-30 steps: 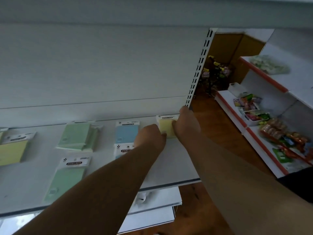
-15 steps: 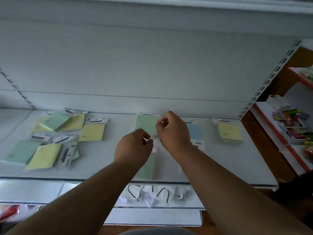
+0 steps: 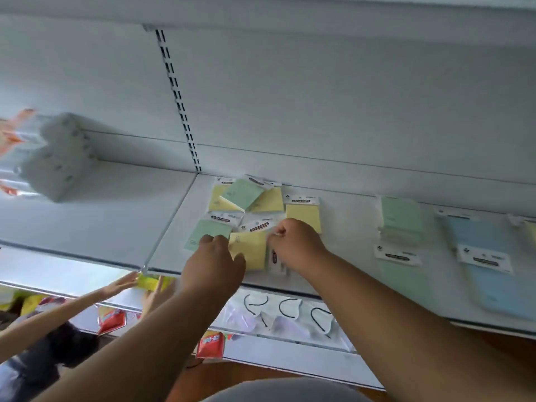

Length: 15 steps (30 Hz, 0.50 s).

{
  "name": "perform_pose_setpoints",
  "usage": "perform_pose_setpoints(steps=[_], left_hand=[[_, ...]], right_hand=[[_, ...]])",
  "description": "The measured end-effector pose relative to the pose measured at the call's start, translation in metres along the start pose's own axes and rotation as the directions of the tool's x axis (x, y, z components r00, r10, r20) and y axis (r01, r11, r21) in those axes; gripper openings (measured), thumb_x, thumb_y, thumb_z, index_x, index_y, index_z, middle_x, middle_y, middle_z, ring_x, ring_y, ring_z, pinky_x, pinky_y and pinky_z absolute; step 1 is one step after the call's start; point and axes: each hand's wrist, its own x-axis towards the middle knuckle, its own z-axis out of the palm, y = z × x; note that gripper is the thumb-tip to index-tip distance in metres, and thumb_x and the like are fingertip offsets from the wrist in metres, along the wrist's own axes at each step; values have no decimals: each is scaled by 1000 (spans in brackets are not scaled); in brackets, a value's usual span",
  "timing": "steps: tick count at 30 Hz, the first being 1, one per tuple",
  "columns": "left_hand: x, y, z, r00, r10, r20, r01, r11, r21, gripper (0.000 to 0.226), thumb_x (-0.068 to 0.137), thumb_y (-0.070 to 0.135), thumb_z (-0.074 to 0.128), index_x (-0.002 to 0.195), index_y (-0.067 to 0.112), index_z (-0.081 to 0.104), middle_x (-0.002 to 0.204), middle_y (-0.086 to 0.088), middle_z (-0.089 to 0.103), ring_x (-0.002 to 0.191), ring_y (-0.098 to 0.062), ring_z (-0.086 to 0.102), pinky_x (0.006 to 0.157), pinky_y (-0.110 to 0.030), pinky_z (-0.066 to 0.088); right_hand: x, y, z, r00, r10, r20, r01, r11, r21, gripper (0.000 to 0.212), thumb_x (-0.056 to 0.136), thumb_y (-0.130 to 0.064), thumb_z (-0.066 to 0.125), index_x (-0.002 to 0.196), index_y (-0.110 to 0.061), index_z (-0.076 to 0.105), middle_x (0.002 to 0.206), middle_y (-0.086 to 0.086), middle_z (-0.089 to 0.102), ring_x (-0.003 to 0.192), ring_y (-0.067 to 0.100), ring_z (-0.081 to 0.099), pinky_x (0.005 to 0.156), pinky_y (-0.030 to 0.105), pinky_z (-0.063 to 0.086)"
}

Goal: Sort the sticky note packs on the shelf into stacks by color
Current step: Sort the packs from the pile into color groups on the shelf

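Observation:
On the white shelf a yellow sticky note pack lies between my hands. My left hand grips its left edge, thumb on top. My right hand pinches its upper right corner with curled fingers. Behind them is a jumble of yellow and green packs, with a green pack at the left and a yellow pack at the right. Further right are a green stack, another green pack, blue packs and a yellow pack at the frame edge.
White wrapped packages stand on the shelf section to the left. Another person's hands reach in below the shelf edge at lower left. The lower shelf holds face masks and red packets.
The view has swung left along the shelf. Both my hands left the yellow pack at the right end, passed the green and blue packs, and now hold a yellow pack by the jumble.

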Motion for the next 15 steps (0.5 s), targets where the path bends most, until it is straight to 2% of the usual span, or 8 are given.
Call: perform_pose_setpoints(steps=[2, 4, 6, 8, 10, 11, 13, 15], left_hand=[[0, -5, 2, 1000, 22, 6, -22, 1000, -11, 38, 88, 42, 53, 116, 15, 59, 117, -6, 52, 97, -31, 62, 82, -35, 49], [0, -2, 3, 999, 30, 13, -29, 998, -52, 37, 88, 39, 53, 115, 15, 61, 116, -6, 53, 98, -30, 62, 83, -34, 48], [4, 0, 5, 1000, 20, 15, -19, 995, -96, 37, 88, 37, 54, 117, 16, 62, 115, -5, 55, 99, -28, 62, 84, -33, 49], [8, -1, 8, 1000, 9, 5, -8, 986, -165, 37, 88, 37, 54, 120, 20, 61, 113, -1, 60, 98, -24, 62, 83, -32, 50], [7, 3, 10, 1000, 17, -7, -18, 968, -251, 38, 88, 36, 57, 124, 23, 59, 109, 5, 64, 98, -18, 62, 80, -29, 48], [7, 6, 10, 1000, 18, -24, -24, 951, -307, 40, 87, 35, 59, 125, 23, 56, 110, 6, 63, 101, -17, 61, 80, -27, 45], [9, 15, 8, 998, 7, -60, -32, 904, -427, 48, 87, 30, 63, 132, 25, 49, 117, 5, 56, 106, -17, 56, 83, -25, 39], [16, 26, 10, 998, 43, -50, -62, 864, -499, 48, 86, 30, 66, 131, 29, 49, 114, 9, 57, 101, -13, 55, 86, -26, 40]], right_hand=[[1, -8, 10, 998, 60, 30, -60, 998, 20, 27, 84, -34, 55, 98, -11, 60, 89, 8, 68, 83, 30, 65, 74, 33, 53], [3, -13, 17, 982, 178, 62, -187, 963, 195, 28, 81, -31, 60, 99, -10, 61, 77, 10, 67, 66, 29, 66, 61, 30, 52], [7, -16, 21, 940, 326, 105, -338, 835, 433, 27, 77, -24, 68, 93, -2, 65, 63, 11, 59, 52, 25, 56, 50, 26, 42], [13, -17, 24, 914, 385, 125, -387, 738, 553, 32, 72, -24, 75, 93, -1, 66, 69, 9, 60, 55, 22, 54, 53, 26, 43], [15, -21, 22, 937, 329, 116, -332, 744, 579, 29, 73, -25, 78, 91, -5, 66, 80, 8, 66, 67, 22, 61, 63, 28, 49], [14, -23, 17, 960, 267, 89, -269, 776, 570, 23, 76, -24, 77, 86, -7, 66, 79, 6, 66, 68, 21, 60, 66, 28, 48], [7, -22, 0, 990, 139, 39, -137, 829, 543, 15, 79, -24, 76, 79, -13, 66, 67, -3, 60, 60, 11, 52, 63, 25, 42], [-4, -9, -25, 996, 80, 41, -90, 833, 546, 10, 81, -23, 75, 81, -15, 69, 57, -12, 60, 49, 1, 50, 55, 21, 40]])
